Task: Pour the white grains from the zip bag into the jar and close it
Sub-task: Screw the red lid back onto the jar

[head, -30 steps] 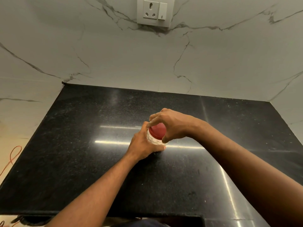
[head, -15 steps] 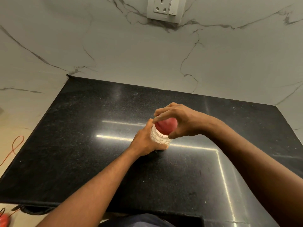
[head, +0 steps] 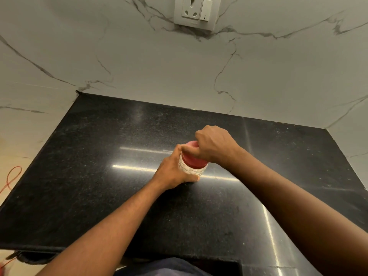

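The jar (head: 192,172) stood upright near the middle of the black stone counter (head: 95,176), its white, scale-patterned side showing only in a narrow strip below the red lid (head: 192,160). The left hand (head: 172,174) gripped the jar from its left side, fingers curled round the body and the thumb lying low along the near edge by the base. The right hand (head: 215,144) came over from the right and was curled down on the lid, the thumb stretched along the lid's near rim and the knuckles raised above it. That hand hid the far half of the lid, and the left hand hid most of the jar's wall, so whether the lid sat fully down could not be told, and nothing of the jar's contents was visible.

Both forearms crossed the near part of the counter, the right one covering much of its right corner. Two bright streaks of light lay reflected on the polished stone, running left of the jar and passing behind it. A grey-veined marble wall (head: 139,62) rose behind and on both sides of the counter, with a white socket and switch plate (head: 197,12) high up, above the jar. An orange cord (head: 12,178) looped off the counter's left edge, well apart from the hands. A dark object (head: 25,255), too dim to name, sat just beyond the near left corner.
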The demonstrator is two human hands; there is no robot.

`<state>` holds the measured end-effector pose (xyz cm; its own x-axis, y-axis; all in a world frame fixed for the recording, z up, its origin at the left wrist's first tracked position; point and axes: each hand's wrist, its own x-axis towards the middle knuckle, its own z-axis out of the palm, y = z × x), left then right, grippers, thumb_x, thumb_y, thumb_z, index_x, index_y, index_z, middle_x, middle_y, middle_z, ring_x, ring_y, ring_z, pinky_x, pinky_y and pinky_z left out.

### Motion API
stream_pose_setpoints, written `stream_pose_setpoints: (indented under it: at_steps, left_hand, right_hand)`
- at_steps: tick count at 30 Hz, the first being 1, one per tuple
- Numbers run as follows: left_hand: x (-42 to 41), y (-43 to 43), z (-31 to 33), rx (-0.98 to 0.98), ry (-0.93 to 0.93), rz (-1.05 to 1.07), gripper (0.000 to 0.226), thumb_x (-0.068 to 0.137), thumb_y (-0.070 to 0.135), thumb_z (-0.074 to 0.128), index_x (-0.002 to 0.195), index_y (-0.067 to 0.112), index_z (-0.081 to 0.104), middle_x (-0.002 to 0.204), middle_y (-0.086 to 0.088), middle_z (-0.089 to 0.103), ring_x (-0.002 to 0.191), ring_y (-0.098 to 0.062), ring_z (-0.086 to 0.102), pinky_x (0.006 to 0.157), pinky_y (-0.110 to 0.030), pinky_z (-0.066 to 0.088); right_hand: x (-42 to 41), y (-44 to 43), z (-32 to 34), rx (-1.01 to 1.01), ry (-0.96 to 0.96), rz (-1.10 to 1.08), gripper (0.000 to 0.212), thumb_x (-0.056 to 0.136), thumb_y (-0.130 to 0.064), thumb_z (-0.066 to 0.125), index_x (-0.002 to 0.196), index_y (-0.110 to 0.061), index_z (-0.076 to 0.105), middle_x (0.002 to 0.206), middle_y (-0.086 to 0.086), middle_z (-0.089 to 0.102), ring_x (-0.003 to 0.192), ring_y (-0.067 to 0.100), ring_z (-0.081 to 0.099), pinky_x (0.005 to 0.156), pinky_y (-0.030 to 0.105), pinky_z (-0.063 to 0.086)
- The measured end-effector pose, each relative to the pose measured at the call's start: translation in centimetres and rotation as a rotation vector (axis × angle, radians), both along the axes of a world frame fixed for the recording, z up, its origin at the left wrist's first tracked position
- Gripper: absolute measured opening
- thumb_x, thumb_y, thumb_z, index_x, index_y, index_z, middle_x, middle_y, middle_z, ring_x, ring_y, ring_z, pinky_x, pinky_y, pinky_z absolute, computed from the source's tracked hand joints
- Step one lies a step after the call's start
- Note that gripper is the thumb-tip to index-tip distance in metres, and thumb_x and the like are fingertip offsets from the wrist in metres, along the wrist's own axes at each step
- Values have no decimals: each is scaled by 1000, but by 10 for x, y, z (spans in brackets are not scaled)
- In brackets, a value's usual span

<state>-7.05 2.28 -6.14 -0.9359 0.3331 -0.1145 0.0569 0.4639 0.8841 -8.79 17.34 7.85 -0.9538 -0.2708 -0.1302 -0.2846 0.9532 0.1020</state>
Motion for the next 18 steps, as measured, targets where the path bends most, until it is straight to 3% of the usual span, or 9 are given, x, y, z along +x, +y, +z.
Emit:
stream_pose_setpoints:
  at_steps: [2,4,6,8,10,12,14,16,18]
  left_hand:
    - [0,-1,0,12,-5,5,94,51,53,99,124,63,40,112,20,71,99,0,69,78,-24,56]
    - [0,-1,0,12,-8,6,92,51,53,99,124,54,43,110,17,71,98,-1,69,79,-26,58]
    - [0,-1,1,14,-7,1,95,51,54,99,127,52,42,113,17,70,101,-2,69,82,-28,59]
    - [1,-1,1,11,2,-1,97,52,55,98,129,57,38,116,20,67,105,-2,67,84,-27,58]
    - [1,-1,1,5,13,-3,94,52,55,98,124,61,38,115,22,67,106,-4,67,82,-26,59]
    - [2,0,2,4,19,-1,92,52,57,98,119,65,36,113,24,67,104,-2,67,80,-23,58]
    - [2,0,4,5,21,2,92,51,59,97,116,70,33,111,25,65,101,-1,66,76,-19,53]
    - [1,1,4,14,14,16,91,51,57,98,117,68,36,113,21,68,102,-5,68,74,-22,54]
    - [1,0,4,23,2,22,94,50,55,99,122,66,39,115,18,70,104,-6,69,78,-27,57]
  right_hand:
    - [0,-1,-1,41,22,-106,64,102,-67,35,64,-17,45,61,1,49,55,18,49,49,28,34]
    - [-2,6,0,69,9,-118,52,107,-53,38,78,-16,61,76,3,63,60,16,53,52,27,35]
    - [0,17,5,-37,-117,16,30,101,-37,52,124,-26,67,124,4,70,102,20,67,73,29,50]
    - [7,21,13,-200,-361,166,63,88,-28,65,148,-42,49,161,-2,44,142,21,46,102,38,46]
    - [16,17,15,-182,-435,224,78,79,-26,72,149,-48,45,168,-3,31,149,23,37,107,41,44]
    - [20,15,7,-78,-304,245,79,76,-30,74,147,-48,48,162,-2,41,136,26,52,97,39,53]
    - [16,9,4,-6,-146,185,62,77,-50,70,138,-41,59,133,0,66,105,24,68,74,34,56]
    - [9,-2,3,55,-8,57,53,84,-72,55,97,-23,71,88,2,72,68,21,64,54,29,45]
    - [1,-9,2,113,50,-71,65,94,-73,41,68,-15,54,63,2,54,55,20,52,52,30,40]
